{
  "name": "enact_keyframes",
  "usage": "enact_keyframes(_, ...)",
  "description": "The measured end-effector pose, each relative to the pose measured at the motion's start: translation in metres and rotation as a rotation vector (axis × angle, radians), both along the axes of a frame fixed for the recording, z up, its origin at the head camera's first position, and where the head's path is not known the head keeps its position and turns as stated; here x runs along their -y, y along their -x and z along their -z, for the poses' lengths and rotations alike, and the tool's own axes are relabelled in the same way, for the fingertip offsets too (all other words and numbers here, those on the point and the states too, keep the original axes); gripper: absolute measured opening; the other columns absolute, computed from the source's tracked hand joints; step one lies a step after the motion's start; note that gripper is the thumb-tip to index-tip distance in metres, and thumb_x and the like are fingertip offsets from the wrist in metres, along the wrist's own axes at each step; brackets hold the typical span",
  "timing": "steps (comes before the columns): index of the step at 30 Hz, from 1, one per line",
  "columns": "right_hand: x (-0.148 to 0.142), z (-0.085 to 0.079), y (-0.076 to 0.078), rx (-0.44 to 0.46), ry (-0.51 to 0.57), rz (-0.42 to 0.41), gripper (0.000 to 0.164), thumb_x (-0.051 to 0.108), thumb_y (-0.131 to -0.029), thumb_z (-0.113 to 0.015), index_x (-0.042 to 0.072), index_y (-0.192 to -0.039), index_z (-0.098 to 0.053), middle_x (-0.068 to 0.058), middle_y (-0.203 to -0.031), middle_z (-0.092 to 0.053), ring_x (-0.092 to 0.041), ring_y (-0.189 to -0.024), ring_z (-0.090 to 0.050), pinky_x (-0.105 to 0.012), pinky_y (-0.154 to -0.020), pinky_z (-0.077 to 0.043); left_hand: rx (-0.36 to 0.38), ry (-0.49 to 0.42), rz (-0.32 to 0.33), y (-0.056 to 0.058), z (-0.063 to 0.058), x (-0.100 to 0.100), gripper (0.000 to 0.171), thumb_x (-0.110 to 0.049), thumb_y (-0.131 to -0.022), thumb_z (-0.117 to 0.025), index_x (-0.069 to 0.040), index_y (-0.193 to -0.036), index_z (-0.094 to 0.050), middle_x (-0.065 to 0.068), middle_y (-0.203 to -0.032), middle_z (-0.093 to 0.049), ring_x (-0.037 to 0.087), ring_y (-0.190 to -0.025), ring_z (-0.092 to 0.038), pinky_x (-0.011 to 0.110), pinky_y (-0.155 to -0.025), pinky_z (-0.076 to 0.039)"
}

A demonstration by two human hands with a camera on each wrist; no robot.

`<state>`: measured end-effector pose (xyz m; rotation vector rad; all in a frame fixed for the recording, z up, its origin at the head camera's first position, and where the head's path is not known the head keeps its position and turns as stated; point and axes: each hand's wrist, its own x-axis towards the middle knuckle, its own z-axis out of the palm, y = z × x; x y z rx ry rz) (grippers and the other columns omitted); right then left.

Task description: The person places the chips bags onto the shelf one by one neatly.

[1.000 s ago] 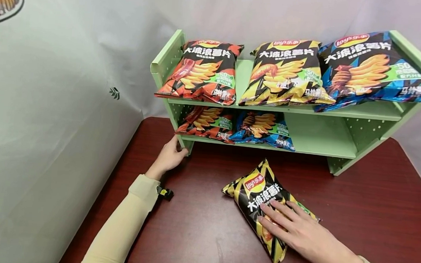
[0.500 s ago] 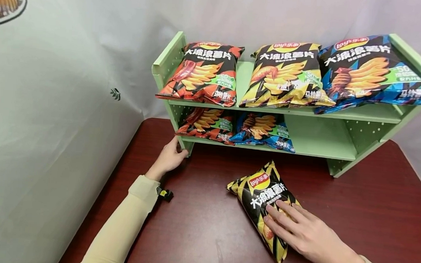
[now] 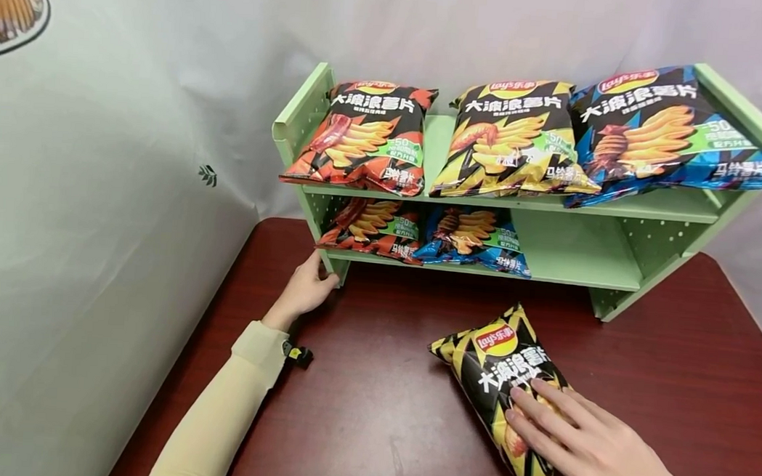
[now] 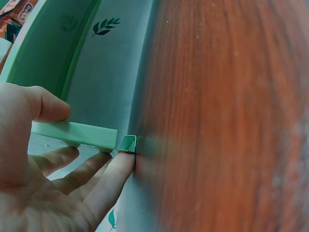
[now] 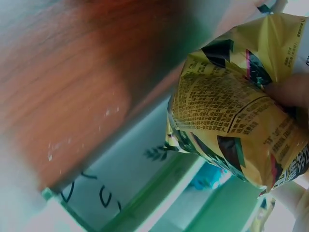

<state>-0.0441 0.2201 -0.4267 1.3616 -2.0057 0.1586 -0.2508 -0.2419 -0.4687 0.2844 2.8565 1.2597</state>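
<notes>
At the front left leg of the green two-tier shelf (image 3: pixel 571 242), my left hand (image 3: pixel 309 286) grips the leg's edge (image 4: pixel 75 134), thumb on one side and fingers on the other in the left wrist view. My right hand (image 3: pixel 594 447) holds a black and yellow bag of potato chips (image 3: pixel 497 372) over the table. Its fingers lie across the printed front, while the right wrist view has the thumb (image 5: pixel 289 92) against the yellow back of the bag. The bag is tilted, its logo end pointing up and left.
Red (image 3: pixel 367 139), yellow (image 3: pixel 511 140) and blue (image 3: pixel 656 135) chip bags stand on the upper tier. Below, a red bag (image 3: pixel 375 227) and a blue bag (image 3: pixel 476 236) lie on the left of the lower tier. The dark red table (image 3: pixel 357 411) spreads in front.
My right hand has moved right and toward me with the yellow chip bag. My left hand stays on the shelf leg.
</notes>
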Motion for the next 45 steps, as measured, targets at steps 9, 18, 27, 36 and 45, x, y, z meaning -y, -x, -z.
enact_keyframes(9,-0.028,-0.028,-0.028,0.123,-0.031,0.138,0.068,0.063,-0.105,-0.04,0.009,-0.136,-0.066,-0.015,-0.138,-0.066,-0.025,-0.149,-0.041,-0.03,-0.131,-0.011,0.001,-0.017,0.014,0.001,0.0,0.0,0.077,-0.017,-0.097,-0.059,-0.026,-0.165,-0.025,0.015,-0.144,-0.061,0.027,-0.092,-0.059,0.041,-0.077,-0.044)
enact_keyframes(18,-0.05,-0.069,-0.037,0.121,-0.084,0.172,0.082,0.072,-0.099,-0.043,0.004,-0.14,-0.063,-0.021,-0.142,-0.063,-0.034,-0.149,-0.041,-0.036,-0.132,-0.01,0.004,-0.017,0.013,0.001,0.001,0.001,0.076,-0.018,-0.097,-0.059,-0.026,-0.165,-0.025,0.015,-0.144,-0.062,0.027,-0.095,-0.061,0.041,-0.079,-0.045)
enact_keyframes(27,-0.06,-0.099,-0.006,0.036,-0.116,0.202,0.048,0.007,-0.114,-0.022,-0.001,-0.141,-0.06,-0.027,-0.142,-0.061,-0.047,-0.118,-0.054,-0.037,-0.132,-0.009,-0.005,-0.001,0.006,0.001,0.0,0.001,0.052,-0.018,-0.1,-0.057,-0.016,-0.15,-0.043,0.015,-0.115,-0.067,0.023,-0.082,-0.059,0.037,-0.072,-0.046)
enact_keyframes(36,-0.068,-0.101,0.044,-0.043,-0.008,0.267,0.045,0.014,-0.115,-0.028,0.002,-0.139,-0.064,-0.022,-0.145,-0.061,-0.047,-0.119,-0.054,-0.026,-0.131,-0.012,-0.005,-0.014,0.021,0.001,0.0,-0.002,0.063,-0.017,-0.098,-0.059,-0.019,-0.157,-0.037,0.015,-0.112,-0.067,0.023,-0.073,-0.052,0.038,-0.069,-0.043)
enact_keyframes(45,-0.059,-0.086,0.098,-0.144,0.066,0.331,0.042,0.019,-0.114,-0.035,0.01,-0.129,-0.073,-0.017,-0.126,-0.072,-0.043,-0.113,-0.065,-0.056,-0.067,-0.054,-0.023,-0.008,0.022,0.002,0.002,0.0,0.076,-0.018,-0.096,-0.059,-0.024,-0.164,-0.027,0.017,-0.111,-0.068,0.023,-0.072,-0.052,0.038,-0.069,-0.042)
